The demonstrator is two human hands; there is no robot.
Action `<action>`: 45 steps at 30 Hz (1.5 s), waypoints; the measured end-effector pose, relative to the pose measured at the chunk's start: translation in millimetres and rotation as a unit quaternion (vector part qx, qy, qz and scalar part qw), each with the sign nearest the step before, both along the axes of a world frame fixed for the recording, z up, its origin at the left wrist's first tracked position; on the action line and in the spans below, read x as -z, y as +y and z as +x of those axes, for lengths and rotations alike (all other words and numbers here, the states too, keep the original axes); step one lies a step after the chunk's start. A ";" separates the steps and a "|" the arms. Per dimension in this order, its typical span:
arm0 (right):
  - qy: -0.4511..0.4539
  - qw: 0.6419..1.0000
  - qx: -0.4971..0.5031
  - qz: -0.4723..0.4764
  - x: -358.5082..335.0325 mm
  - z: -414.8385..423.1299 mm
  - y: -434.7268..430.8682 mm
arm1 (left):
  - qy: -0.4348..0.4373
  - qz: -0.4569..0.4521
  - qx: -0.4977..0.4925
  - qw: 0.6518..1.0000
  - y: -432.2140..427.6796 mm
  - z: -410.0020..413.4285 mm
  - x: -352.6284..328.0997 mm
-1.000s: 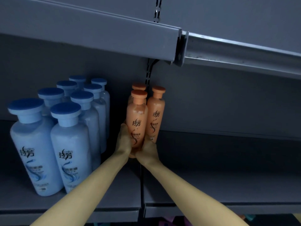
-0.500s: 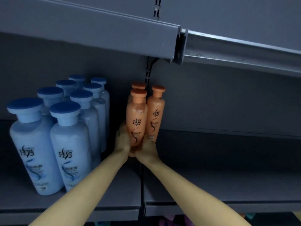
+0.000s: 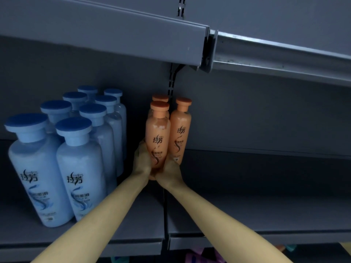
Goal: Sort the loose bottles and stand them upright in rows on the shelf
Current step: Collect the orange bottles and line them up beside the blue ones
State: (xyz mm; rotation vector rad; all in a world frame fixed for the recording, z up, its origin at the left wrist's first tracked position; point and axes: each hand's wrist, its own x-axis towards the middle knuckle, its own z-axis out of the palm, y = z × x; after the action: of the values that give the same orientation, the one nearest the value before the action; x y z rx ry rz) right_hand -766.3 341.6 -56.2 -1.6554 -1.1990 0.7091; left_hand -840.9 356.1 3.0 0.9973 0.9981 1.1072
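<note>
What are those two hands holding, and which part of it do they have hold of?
The front orange bottle, held low on its body near the base: the left hand cups its left side and the right hand its right.

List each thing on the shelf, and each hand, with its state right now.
blue bottles: eight, upright, capped, in two rows.
front orange bottle: upright, capped, gripped low by both hands.
right orange bottle: upright, capped, beside the front one.
rear orange bottle: capped, mostly hidden.
left hand: holds front orange bottle.
right hand: holds front orange bottle.

Left hand, right hand together, arms outstretched
</note>
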 end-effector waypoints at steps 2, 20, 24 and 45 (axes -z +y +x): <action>-0.001 1.000 0.001 0.001 1.3 -0.1 0.9 | -0.005 -0.001 0.000 1.000 0.5 -0.1 0.2; -0.008 1.000 0.000 -0.026 -2.7 -2.0 -3.9 | 0.032 0.025 -0.003 0.999 4.6 -3.7 5.5; -0.021 0.999 0.007 -0.040 -6.3 -3.5 -8.8 | 0.045 0.062 0.000 0.997 0.1 -8.2 14.7; -0.303 0.940 -0.011 -0.154 -11.6 -4.3 -67.0 | 0.502 0.177 0.120 0.838 -33.5 -39.6 53.7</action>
State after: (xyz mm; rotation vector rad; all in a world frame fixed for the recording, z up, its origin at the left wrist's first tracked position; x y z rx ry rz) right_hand -770.6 274.5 -44.6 -2.2239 -1.5925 0.4151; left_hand -880.5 322.5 -50.7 2.0556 1.4453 0.5020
